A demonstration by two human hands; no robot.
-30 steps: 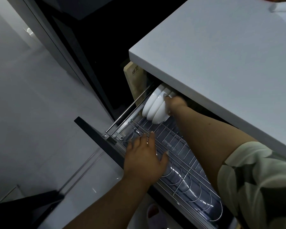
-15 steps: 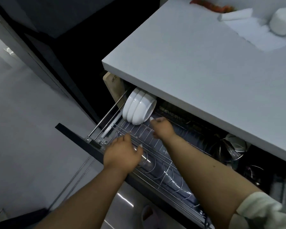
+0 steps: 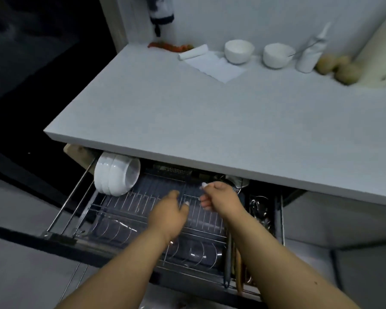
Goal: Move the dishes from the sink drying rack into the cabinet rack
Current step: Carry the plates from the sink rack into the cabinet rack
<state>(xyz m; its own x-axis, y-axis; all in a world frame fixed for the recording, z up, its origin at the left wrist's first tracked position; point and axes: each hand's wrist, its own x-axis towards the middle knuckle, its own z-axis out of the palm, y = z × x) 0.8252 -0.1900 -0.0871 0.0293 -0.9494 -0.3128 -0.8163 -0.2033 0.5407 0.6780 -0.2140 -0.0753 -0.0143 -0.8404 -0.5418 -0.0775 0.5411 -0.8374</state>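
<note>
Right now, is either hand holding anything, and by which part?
Nothing is held. The left hand and right hand hover loosely curled above the cabinet rack; the stacked white bowls sit untouched.

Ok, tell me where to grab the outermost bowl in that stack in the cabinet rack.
Probably its rim: the stacked bowls stand on edge at the cabinet rack's back left, the open mouth facing right. Come from the right, thumb inside, fingers over the outer wall.

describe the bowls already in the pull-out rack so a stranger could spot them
Under the pale grey countertop a wire cabinet rack is pulled out. At its far left corner, half under the counter edge, stands a nested stack of glossy white ceramic bowls, tipped on edge. They are the only crockery in the rack.
</note>
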